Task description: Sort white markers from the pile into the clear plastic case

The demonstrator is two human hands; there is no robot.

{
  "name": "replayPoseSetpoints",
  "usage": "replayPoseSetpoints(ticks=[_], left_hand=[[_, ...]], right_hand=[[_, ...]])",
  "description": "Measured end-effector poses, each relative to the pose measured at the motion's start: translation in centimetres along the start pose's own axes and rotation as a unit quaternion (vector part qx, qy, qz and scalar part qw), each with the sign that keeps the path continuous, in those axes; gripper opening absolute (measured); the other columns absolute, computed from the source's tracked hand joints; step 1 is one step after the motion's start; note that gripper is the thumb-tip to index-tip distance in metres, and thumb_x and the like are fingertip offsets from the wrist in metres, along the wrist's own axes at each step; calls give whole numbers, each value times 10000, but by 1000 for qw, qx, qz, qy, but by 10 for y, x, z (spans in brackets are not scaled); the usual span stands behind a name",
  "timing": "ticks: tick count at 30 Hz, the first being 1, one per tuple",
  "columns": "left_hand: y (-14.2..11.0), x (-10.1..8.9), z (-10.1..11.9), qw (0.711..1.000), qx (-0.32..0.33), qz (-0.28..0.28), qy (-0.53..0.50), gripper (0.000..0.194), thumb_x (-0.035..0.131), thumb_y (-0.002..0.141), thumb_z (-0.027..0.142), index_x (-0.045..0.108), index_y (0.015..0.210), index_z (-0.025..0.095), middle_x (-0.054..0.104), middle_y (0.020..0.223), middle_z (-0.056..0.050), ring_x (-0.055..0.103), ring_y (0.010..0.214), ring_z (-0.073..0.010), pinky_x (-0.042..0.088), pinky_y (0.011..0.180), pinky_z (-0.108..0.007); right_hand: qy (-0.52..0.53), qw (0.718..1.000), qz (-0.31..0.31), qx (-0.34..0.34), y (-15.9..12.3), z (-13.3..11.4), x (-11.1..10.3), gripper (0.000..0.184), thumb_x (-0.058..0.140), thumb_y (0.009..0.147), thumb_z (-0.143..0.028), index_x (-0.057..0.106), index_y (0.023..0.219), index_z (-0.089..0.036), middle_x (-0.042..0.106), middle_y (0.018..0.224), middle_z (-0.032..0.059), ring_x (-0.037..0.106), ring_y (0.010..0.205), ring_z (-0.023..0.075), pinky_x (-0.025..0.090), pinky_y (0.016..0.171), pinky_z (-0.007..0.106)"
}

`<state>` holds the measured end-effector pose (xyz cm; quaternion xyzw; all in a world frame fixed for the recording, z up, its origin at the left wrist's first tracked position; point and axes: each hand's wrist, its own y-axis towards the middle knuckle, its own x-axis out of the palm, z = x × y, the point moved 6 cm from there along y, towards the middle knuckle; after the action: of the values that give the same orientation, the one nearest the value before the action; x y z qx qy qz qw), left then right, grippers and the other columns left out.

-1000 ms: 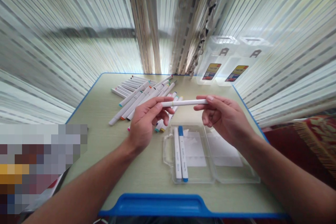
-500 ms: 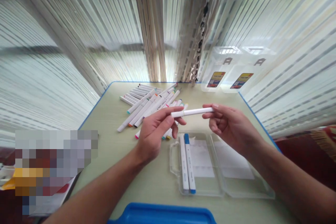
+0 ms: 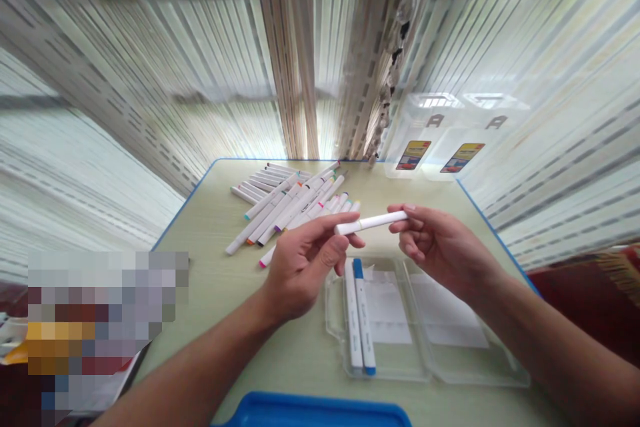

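I hold a white marker (image 3: 373, 221) level above the table, one end in each hand. My left hand (image 3: 305, 267) pinches its left end between thumb and fingers. My right hand (image 3: 440, 247) pinches its right end at the fingertips. Below the marker lies an open clear plastic case (image 3: 425, 373) with two markers (image 3: 360, 317) side by side in its left half, one with blue caps. A heap of several white markers with coloured caps (image 3: 290, 203) lies on the table (image 3: 210, 227) behind my left hand.
Two clear plastic boxes with coloured labels (image 3: 440, 140) stand at the table's back right against a striped curtain (image 3: 150, 113). A blue rim (image 3: 310, 410) runs along the table's near edge. A blurred patch covers the lower left.
The marker has drifted slightly right and tilted, its left end lower. The view has shifted, so the table sits lower in the picture. Both hands keep their grip.
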<state>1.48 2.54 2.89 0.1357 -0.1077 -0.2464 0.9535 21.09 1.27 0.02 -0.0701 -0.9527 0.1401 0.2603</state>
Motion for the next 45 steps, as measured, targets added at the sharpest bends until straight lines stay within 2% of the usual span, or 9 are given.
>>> replayPoseSetpoints(ticks=[8, 16, 22, 30, 45], left_hand=[[3, -4, -10, 998, -31, 14, -56, 291, 621, 954, 322, 732, 1149, 137, 757, 869, -101, 587, 581, -109, 465, 553, -240], [6, -10, -20, 993, -78, 31, -86, 241, 600, 953, 285, 737, 1072, 126, 764, 825, -97, 605, 574, -107, 453, 572, -232], [10, -12, -24, 990, -106, 68, -57, 259, 626, 913, 295, 739, 1024, 89, 764, 791, -109, 593, 541, -109, 451, 544, -231], [10, -9, -23, 993, -103, 42, -38, 311, 664, 900, 319, 763, 1093, 95, 784, 875, -139, 599, 553, -113, 468, 558, -248], [12, -9, -18, 992, -113, 61, 0, 256, 713, 849, 231, 783, 1041, 77, 792, 820, -136, 589, 507, -93, 481, 526, -225]], right_hand=[[-17, 1000, 3, -24, 0, -2, -1, 166, 761, 780, -258, 799, 865, -122, 759, 677, 71, 567, 398, 79, 423, 352, 151], [-23, 998, -3, -56, 0, -5, 0, 176, 770, 780, -266, 800, 865, -115, 764, 686, 77, 587, 402, 80, 428, 356, 149], [-38, 996, 11, -75, -2, -7, 0, 189, 784, 767, -282, 798, 863, -119, 765, 687, 82, 583, 396, 81, 423, 352, 153], [-39, 996, 28, -78, -2, -9, -3, 164, 765, 776, -271, 795, 850, -127, 752, 667, 69, 588, 403, 83, 422, 353, 151], [-56, 993, 34, -96, -4, -11, 0, 185, 781, 759, -299, 787, 846, -136, 748, 650, 64, 583, 400, 89, 400, 344, 162]])
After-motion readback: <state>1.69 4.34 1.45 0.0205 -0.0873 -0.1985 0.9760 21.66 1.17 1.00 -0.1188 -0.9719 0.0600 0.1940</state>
